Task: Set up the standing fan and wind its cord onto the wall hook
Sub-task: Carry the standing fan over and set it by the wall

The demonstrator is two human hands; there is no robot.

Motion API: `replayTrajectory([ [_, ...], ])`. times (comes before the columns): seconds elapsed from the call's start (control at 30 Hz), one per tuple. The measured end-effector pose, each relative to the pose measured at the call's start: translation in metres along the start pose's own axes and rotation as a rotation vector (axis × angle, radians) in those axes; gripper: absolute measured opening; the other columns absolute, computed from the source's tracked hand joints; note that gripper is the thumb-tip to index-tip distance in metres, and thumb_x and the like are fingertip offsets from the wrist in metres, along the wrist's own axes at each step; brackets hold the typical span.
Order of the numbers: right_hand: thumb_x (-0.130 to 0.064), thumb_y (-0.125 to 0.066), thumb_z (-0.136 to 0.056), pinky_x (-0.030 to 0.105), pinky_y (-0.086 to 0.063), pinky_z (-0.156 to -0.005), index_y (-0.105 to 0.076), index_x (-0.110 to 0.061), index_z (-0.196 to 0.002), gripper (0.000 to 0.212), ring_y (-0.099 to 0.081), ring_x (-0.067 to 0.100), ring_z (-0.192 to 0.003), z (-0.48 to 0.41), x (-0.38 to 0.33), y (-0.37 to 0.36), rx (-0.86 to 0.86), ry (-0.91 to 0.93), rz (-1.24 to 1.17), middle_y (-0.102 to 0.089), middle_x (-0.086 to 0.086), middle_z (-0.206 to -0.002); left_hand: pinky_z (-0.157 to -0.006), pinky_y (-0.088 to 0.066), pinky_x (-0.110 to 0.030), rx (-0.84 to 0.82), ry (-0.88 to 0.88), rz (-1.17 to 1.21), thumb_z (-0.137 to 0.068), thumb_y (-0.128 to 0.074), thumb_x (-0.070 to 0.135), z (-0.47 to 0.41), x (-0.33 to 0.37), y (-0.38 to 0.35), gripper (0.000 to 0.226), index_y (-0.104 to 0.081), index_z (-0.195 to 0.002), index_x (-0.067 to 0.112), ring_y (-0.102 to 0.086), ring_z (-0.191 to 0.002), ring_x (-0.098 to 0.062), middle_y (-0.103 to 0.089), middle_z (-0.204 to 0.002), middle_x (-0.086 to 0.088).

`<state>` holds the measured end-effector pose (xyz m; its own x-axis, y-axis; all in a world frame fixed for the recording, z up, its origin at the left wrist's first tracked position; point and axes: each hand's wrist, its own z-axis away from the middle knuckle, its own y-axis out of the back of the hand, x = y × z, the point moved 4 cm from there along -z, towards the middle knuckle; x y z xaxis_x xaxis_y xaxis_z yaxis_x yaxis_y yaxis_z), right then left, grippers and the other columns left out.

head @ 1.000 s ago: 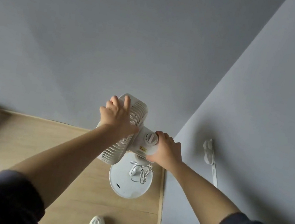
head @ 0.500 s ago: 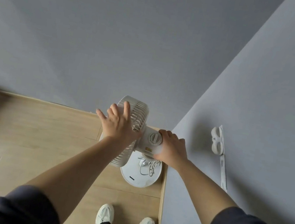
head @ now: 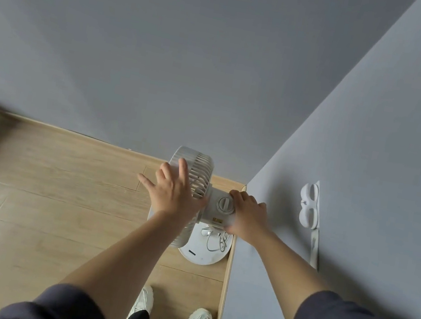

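Fan (head: 191, 181), on the floor (head: 57, 203) in the corner, is steadied by the spread left hand (head: 172, 194) and gripped at the motor (head: 219, 205) by the right hand (head: 248, 218), presumably for aiming (cord (head: 218, 240) not yet on hook (head: 308, 206)).

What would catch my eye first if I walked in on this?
A white standing fan stands in the corner of the room, with the person's left hand flat against its grille and the right hand wrapped round the motor housing behind. Its cord lies in a loose heap on the round base below. A white wall hook on the right wall carries no cord.
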<state>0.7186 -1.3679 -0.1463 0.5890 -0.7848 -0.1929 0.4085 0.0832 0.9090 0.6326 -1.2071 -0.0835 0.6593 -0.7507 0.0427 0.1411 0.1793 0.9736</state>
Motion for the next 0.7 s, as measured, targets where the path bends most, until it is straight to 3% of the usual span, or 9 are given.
replayTrajectory([
  [0.17,-0.036,-0.076,-0.062,0.038,-0.037,-0.087,-0.037,-0.023,-0.131,0.081,-0.051,0.024,-0.114,-0.010,0.007,0.000,-0.018,-0.014,-0.019,-0.050,-0.002,-0.125,-0.104,-0.025,-0.063,0.020,-0.034,-0.020,-0.069,-0.035,0.082,-0.006,0.002,-0.005,0.098,-0.019,-0.142,0.018,-0.044,-0.118,-0.033,-0.041,-0.127,-0.017],
  [0.27,-0.035,-0.076,-0.063,0.039,-0.039,-0.089,-0.036,-0.023,-0.133,0.081,-0.051,0.025,-0.116,-0.014,0.011,0.001,-0.028,-0.048,-0.046,-0.048,-0.002,-0.127,-0.097,-0.034,-0.054,0.038,-0.108,-0.041,-0.070,-0.033,0.083,-0.012,0.005,-0.003,0.099,-0.019,-0.142,0.016,-0.047,-0.112,-0.033,-0.041,-0.127,-0.017],
  [0.4,-0.030,-0.075,-0.067,0.039,-0.042,-0.089,-0.036,-0.025,-0.132,0.076,-0.049,0.025,-0.118,-0.016,0.014,-0.001,-0.017,-0.100,-0.086,-0.047,-0.003,-0.130,-0.091,-0.043,-0.044,0.013,-0.168,0.014,-0.072,-0.047,0.077,-0.017,0.011,-0.004,0.104,-0.012,-0.146,0.012,-0.040,-0.122,-0.036,-0.017,-0.149,-0.023],
  [0.5,-0.023,-0.075,-0.066,0.037,-0.043,-0.088,-0.037,-0.024,-0.132,0.076,-0.048,0.024,-0.119,-0.022,0.015,-0.003,0.008,-0.125,-0.183,-0.045,-0.002,-0.131,-0.094,-0.042,-0.042,0.061,-0.184,0.060,-0.076,-0.048,0.070,-0.021,0.014,-0.005,0.102,-0.012,-0.148,0.007,-0.038,-0.123,-0.039,-0.006,-0.155,-0.024],
  [0.7,-0.022,-0.079,-0.061,0.027,-0.045,-0.089,-0.039,-0.023,-0.137,0.085,-0.051,0.019,-0.118,-0.029,0.024,-0.014,0.169,-0.067,-0.337,-0.042,-0.002,-0.135,-0.093,-0.037,-0.042,0.245,-0.183,0.079,-0.079,-0.044,0.068,-0.034,0.019,-0.016,0.091,-0.023,-0.145,0.009,-0.038,-0.121,-0.041,-0.012,-0.154,-0.025],
])
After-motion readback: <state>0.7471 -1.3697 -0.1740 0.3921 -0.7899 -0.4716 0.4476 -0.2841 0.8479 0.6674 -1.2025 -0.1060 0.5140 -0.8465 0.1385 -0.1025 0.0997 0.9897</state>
